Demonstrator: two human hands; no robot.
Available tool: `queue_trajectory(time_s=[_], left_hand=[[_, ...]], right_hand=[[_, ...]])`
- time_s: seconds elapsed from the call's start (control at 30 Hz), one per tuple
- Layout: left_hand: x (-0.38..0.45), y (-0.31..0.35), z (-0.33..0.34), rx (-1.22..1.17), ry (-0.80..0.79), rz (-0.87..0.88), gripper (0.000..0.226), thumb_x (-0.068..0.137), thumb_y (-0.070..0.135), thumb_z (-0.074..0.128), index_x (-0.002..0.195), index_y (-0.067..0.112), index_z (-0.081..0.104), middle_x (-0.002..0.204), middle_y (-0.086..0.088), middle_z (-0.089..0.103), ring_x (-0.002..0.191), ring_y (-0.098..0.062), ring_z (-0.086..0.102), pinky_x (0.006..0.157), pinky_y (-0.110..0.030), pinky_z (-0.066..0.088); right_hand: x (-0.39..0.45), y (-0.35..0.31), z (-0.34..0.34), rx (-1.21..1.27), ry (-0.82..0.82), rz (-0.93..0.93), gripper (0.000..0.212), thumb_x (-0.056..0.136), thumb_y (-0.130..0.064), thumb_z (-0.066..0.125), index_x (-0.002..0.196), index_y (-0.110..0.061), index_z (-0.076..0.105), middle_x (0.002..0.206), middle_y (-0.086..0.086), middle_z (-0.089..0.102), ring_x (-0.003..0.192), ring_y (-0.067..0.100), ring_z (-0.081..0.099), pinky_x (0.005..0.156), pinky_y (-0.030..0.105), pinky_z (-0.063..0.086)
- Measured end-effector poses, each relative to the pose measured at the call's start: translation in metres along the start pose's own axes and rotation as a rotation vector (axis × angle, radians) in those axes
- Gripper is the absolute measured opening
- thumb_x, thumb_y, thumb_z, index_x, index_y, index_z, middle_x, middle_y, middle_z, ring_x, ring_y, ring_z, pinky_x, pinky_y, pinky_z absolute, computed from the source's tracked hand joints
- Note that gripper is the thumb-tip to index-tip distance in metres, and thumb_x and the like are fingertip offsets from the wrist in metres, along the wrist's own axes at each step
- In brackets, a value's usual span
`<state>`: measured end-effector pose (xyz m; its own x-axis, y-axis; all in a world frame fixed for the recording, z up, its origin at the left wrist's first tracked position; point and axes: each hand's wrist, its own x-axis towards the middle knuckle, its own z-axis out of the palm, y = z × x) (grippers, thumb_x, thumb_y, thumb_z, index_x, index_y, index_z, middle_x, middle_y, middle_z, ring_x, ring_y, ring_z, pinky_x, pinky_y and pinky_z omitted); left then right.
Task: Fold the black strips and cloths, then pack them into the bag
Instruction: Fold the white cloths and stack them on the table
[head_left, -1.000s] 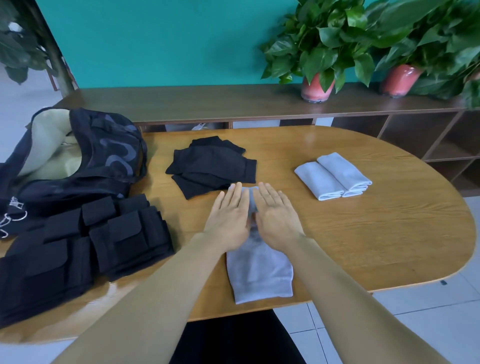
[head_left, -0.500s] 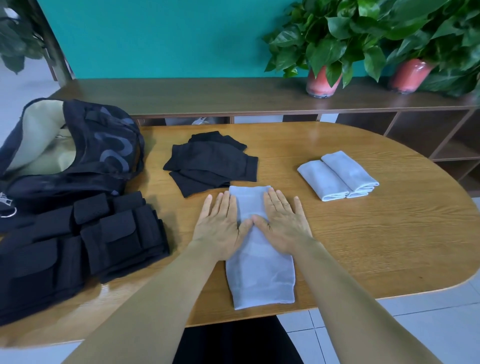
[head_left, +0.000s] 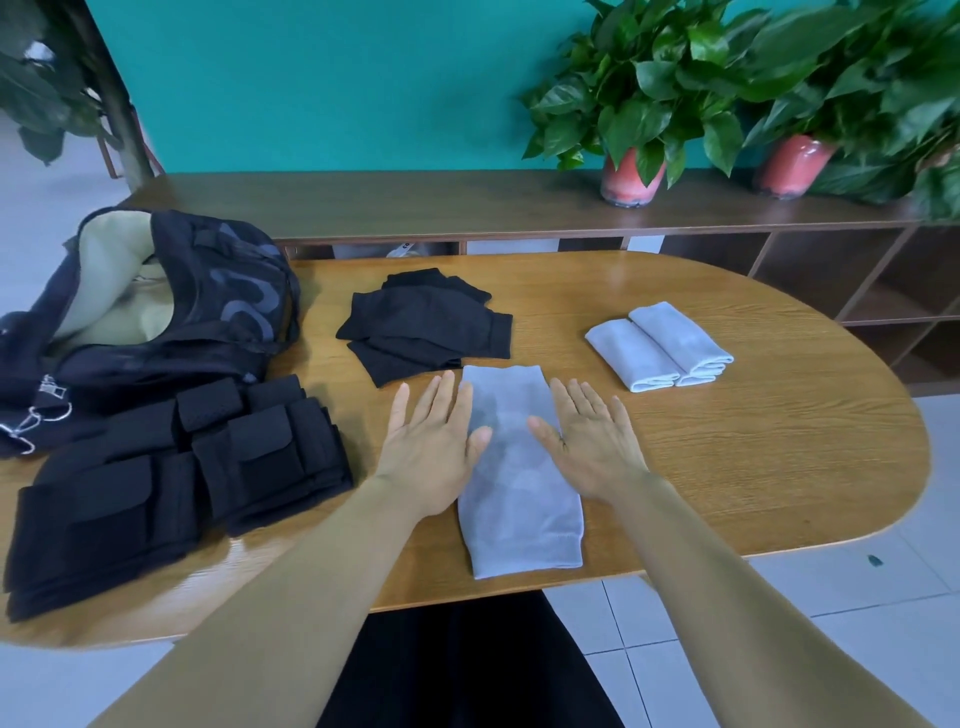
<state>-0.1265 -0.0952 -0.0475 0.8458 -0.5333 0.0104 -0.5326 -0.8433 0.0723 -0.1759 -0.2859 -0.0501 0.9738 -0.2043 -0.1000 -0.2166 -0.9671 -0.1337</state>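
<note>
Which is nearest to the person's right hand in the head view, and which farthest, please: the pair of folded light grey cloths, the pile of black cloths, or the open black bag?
From the right hand:
1. Pair of folded light grey cloths, beyond it, slightly to its right.
2. Pile of black cloths, beyond it to the left.
3. Open black bag, at the table's far left.

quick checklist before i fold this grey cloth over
1. Grey cloth lies flat, lengthwise on the table: ok.
2. Left hand open, flat at its left edge: ok.
3. Right hand open, flat at its right edge: ok.
4. Far end clear of the black cloths: not ok, they touch or nearly so.
5. Bag open for packing: ok.
6. Cloth free of creases: cannot tell.
</note>
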Motion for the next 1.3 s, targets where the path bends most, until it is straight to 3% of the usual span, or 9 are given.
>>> queue_trajectory(time_s=[0.2,0.4,0.6,0.7,0.8,0.93,1.07,1.2,1.3], left_hand=[[-0.032,0.000,-0.005,-0.174,0.039,0.116,0.052,0.104,0.043,0.021,0.152,0.024,0.019,0.163,0.001,0.001,0.147,-0.009,0.008,0.118,-0.044,-0.004],[-0.065,0.003,-0.003,-0.335,0.134,0.213,0.022,0.101,0.034,0.045,0.107,0.029,0.065,0.122,0.017,0.058,0.117,-0.004,0.049,0.115,-0.038,0.013],[-0.084,0.007,0.004,-0.316,0.035,0.295,0.046,0.071,0.068,0.066,0.104,0.036,0.063,0.111,0.025,0.056,0.109,0.009,0.043,0.111,-0.021,-0.001],[-0.086,0.007,0.006,-0.295,0.028,0.279,0.049,0.069,0.063,0.073,0.108,0.037,0.062,0.116,0.025,0.054,0.113,0.007,0.043,0.111,-0.022,-0.004],[-0.086,0.008,0.005,-0.310,0.053,0.270,0.038,0.072,0.055,0.074,0.104,0.037,0.066,0.112,0.027,0.056,0.112,0.011,0.044,0.110,-0.019,-0.003],[-0.088,0.008,0.005,-0.327,0.106,0.230,0.009,0.082,0.038,0.067,0.087,0.032,0.070,0.101,0.021,0.065,0.104,0.005,0.053,0.112,-0.022,0.000],[-0.086,0.010,0.004,-0.382,0.118,0.129,0.019,0.089,0.033,0.059,0.073,0.023,0.061,0.078,0.012,0.065,0.081,-0.003,0.058,0.111,-0.025,0.010],[-0.079,0.011,0.004,-0.573,0.122,0.000,0.029,0.094,0.039,0.053,0.074,0.019,0.057,0.060,0.009,0.051,0.061,-0.006,0.048,0.097,-0.032,0.032],[-0.075,0.014,0.006,-0.623,0.147,-0.079,0.032,0.093,0.050,0.051,0.077,0.022,0.056,0.072,0.006,0.063,0.073,-0.009,0.058,0.089,-0.035,0.036]], right_hand=[[-0.042,0.005,0.001,0.143,0.190,-0.110,0.066,0.098,-0.059,0.017,0.151,-0.021,0.025,0.156,0.001,0.030,0.146,0.016,0.017,0.116,0.038,0.006],[-0.079,-0.003,0.012,0.330,0.452,-0.231,0.033,0.086,-0.029,0.051,0.112,-0.020,0.070,0.109,-0.006,0.070,0.112,0.016,0.058,0.095,0.020,0.023],[-0.096,-0.005,0.024,0.265,0.393,-0.307,0.017,0.081,-0.025,0.053,0.066,-0.022,0.061,0.063,-0.008,0.059,0.069,0.009,0.056,0.094,0.030,0.038],[-0.104,-0.002,0.030,0.353,0.330,-0.270,0.023,0.077,-0.036,0.056,0.084,-0.023,0.074,0.101,-0.011,0.072,0.102,0.006,0.061,0.105,0.024,0.026],[-0.110,0.001,0.030,0.369,0.213,-0.253,0.046,0.073,-0.038,0.061,0.116,-0.023,0.069,0.134,-0.013,0.056,0.129,-0.003,0.043,0.118,0.031,0.013],[-0.115,0.002,0.030,0.372,0.150,-0.257,0.056,0.074,-0.021,0.065,0.130,-0.024,0.059,0.143,-0.019,0.044,0.126,-0.020,0.023,0.120,0.029,0.001],[-0.112,-0.002,0.029,0.430,0.167,-0.209,0.051,0.074,-0.018,0.061,0.125,-0.024,0.062,0.131,-0.017,0.057,0.121,-0.008,0.043,0.118,0.031,0.014],[-0.105,-0.005,0.025,0.570,0.208,-0.094,0.029,0.081,-0.021,0.065,0.110,-0.024,0.069,0.089,-0.010,0.064,0.088,0.008,0.054,0.089,0.027,0.042],[-0.095,-0.008,0.027,0.729,0.278,0.031,0.018,0.086,-0.025,0.065,0.081,-0.008,0.065,0.061,-0.002,0.052,0.057,0.011,0.042,0.058,0.028,0.035]])
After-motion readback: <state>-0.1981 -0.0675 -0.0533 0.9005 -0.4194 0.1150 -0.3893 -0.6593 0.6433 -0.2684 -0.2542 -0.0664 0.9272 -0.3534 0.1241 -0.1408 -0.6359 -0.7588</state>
